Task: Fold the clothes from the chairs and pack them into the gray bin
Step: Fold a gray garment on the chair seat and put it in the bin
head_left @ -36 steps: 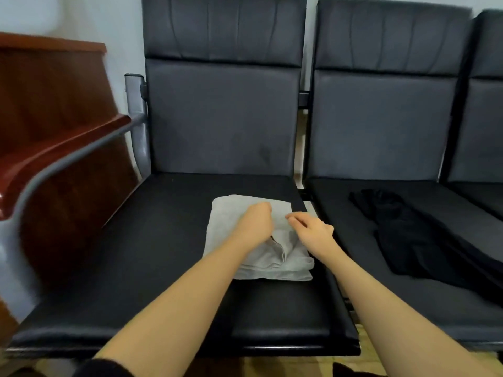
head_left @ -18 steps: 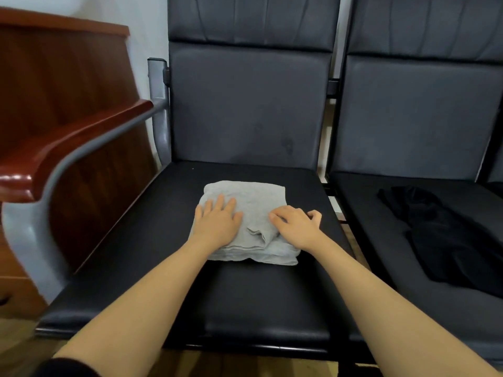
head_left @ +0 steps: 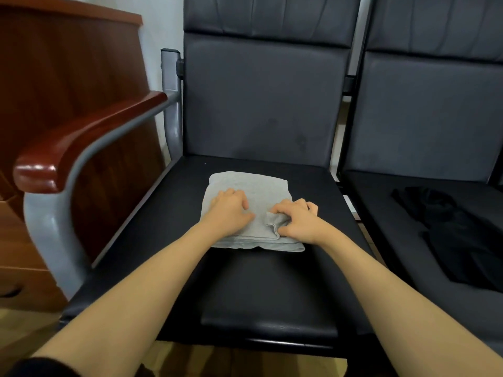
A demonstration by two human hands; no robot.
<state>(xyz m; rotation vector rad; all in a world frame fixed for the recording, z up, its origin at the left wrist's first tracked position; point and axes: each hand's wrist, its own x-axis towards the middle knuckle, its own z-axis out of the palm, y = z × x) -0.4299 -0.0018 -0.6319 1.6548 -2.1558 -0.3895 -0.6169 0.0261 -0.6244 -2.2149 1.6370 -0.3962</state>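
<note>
Pale wall behind a row of dark padded chairs; two seats in view. Left chair: black seat, grey backrest, one wooden armrest on a grey metal frame at its left side. Right chair cut off by the frame edge. One reddish-brown wooden cabinet stands beyond the armrest. Wood-tone floor shows at lower left.

Clothes count: two. One gray garment, folded into a compact rectangle, lies on the left chair's seat, roughly centred side to side and nearer the backrest than the front edge. One black garment, unfolded and rumpled, lies on the right chair's seat, well apart from the gray one.

Hands: two, both bare, both on the gray garment. Left hand rests palm down on the left half of the fold, fingers loosely spread and slightly curled, pressing flat, gripping nothing. Right hand sits at the fold's right side, near its front edge; its fingers are curled in, pinching a small raised flap of gray fabric, hem visible just left of the thumb.

One dark sleeve cuff shows at the bottom left corner, on the left arm.
</note>
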